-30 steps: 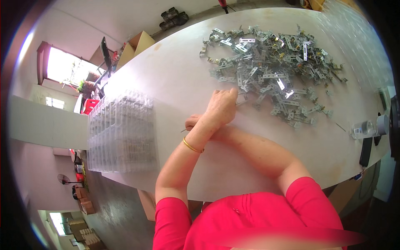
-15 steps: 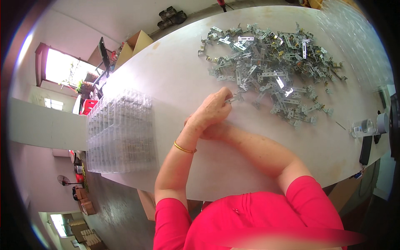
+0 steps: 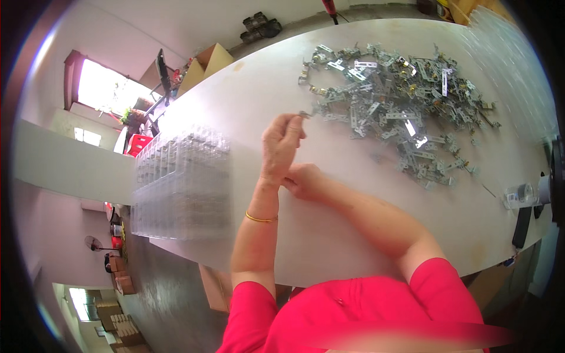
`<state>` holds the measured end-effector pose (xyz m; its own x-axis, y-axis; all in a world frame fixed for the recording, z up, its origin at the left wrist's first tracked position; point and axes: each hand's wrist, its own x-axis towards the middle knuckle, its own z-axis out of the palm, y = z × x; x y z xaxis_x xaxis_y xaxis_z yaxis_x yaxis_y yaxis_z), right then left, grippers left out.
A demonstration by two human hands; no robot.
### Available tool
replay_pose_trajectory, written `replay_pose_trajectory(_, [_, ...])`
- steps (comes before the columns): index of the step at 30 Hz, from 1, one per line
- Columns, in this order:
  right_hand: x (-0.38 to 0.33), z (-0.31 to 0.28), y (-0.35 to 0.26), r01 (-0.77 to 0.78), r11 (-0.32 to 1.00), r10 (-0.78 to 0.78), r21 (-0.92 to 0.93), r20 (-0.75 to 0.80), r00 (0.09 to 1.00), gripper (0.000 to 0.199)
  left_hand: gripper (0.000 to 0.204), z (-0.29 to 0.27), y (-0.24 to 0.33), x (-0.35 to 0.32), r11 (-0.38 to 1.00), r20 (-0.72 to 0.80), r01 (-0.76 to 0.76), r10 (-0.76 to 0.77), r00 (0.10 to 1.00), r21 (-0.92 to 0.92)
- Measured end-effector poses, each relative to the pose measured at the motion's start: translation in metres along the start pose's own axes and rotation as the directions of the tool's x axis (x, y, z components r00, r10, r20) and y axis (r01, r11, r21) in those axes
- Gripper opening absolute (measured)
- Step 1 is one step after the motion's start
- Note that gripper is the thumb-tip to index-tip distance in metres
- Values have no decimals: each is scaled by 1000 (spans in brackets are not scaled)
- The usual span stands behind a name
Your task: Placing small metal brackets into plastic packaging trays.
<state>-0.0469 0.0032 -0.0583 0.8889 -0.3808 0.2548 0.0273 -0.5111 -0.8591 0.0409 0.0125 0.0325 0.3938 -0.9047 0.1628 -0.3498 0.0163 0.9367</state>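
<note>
View from above of my two bare hands over a white table (image 3: 353, 235). My left hand (image 3: 280, 147), with a gold bangle (image 3: 262, 219) on its forearm, is raised left of the pile; its thumb and forefinger are pinched together on a small metal part (image 3: 304, 114), which projects from the fingertips toward the nearest edge of the pile. My right hand (image 3: 304, 181) lies lower, just beside my left wrist, its fingers curled and pointing left; their tips are hidden, so I cannot tell whether they grip anything, nor whether they touch the wrist. The pile of metal brackets (image 3: 391, 116), silver with some brass-coloured pieces, spreads loosely over the far right of the table, well apart from my right hand. To my left stands a stack of clear plastic trays (image 3: 179, 194); further clear plastic sheeting (image 3: 507, 70) rises at the far right edge. Near the right rim, a thin rod (image 3: 488, 190) lies beside a clear container (image 3: 519, 197) on its side, with a dark, flat, oblong object (image 3: 521, 227) nearer to me. Both my sleeves (image 3: 438, 279) are red.
</note>
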Motion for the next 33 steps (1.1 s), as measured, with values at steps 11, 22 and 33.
replay_pose_trajectory(11, [10,-21,14,-135,962,234,236,-465,854,11,18,-63,-73,-19,853,-297,78,-263,918,-516])
replay_pose_trajectory(22, [13,-23,15,-99,885,327,455,-457,828,13,17,-31,-81,-37,856,-176,246,-357,917,-454])
replay_pose_trajectory(33, [11,-25,9,-152,885,358,440,-435,826,12,17,-29,-85,-37,872,-179,234,-336,925,-429])
